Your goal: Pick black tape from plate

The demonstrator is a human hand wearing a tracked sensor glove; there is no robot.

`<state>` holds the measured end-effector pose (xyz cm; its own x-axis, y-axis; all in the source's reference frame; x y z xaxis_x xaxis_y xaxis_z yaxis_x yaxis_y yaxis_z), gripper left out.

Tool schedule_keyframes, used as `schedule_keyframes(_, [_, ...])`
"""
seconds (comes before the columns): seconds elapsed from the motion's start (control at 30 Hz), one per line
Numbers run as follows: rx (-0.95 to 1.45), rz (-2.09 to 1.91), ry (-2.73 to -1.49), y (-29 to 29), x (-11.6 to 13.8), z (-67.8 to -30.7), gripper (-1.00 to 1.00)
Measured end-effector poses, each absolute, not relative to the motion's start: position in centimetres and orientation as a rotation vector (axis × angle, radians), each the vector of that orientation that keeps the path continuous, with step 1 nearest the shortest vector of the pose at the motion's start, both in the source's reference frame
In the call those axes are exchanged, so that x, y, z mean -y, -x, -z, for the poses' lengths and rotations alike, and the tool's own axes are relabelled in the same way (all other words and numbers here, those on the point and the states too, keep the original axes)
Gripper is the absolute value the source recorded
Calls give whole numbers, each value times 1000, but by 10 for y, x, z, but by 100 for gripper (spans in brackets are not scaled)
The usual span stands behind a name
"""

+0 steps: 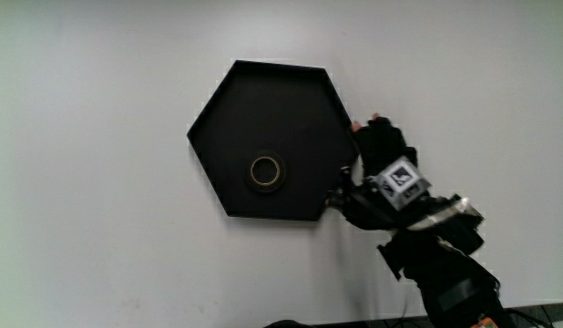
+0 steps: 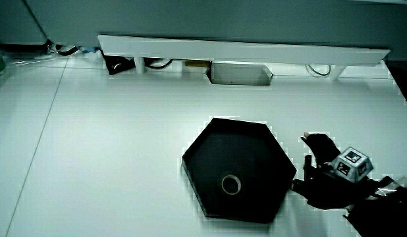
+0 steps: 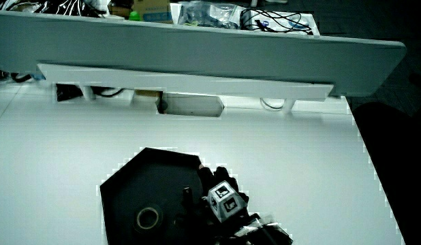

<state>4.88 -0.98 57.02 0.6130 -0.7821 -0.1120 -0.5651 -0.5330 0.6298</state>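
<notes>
A black hexagonal plate (image 1: 263, 105) lies on the white table, also visible in both side views (image 2: 236, 148) (image 3: 149, 177). A black tape roll (image 1: 267, 171) with a pale core lies flat in the plate, in the part nearer to the person, and shows in both side views (image 2: 231, 184) (image 3: 148, 218). The gloved hand (image 1: 383, 146) is beside the plate, at its rim, apart from the tape. Its fingers look relaxed and hold nothing. The patterned cube (image 1: 400, 179) sits on the hand's back. In both side views the hand (image 2: 321, 153) (image 3: 214, 180) is level with the plate's edge.
A low pale partition (image 2: 243, 52) with cables and a grey box under it stands farther from the person than the plate. Boxes and wires (image 3: 217, 13) lie past the partition. White table (image 1: 99, 182) surrounds the plate.
</notes>
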Motion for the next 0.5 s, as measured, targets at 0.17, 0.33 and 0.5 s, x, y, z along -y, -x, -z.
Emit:
schedule_keyframes(0.17, [1046, 572, -2098, -36, 15, -600, 0])
schedule_keyframes(0.33, [1006, 609, -2032, -32, 19, -615, 0])
schedule_keyframes(0.5, [972, 629, -1984, -31, 20, -627, 15])
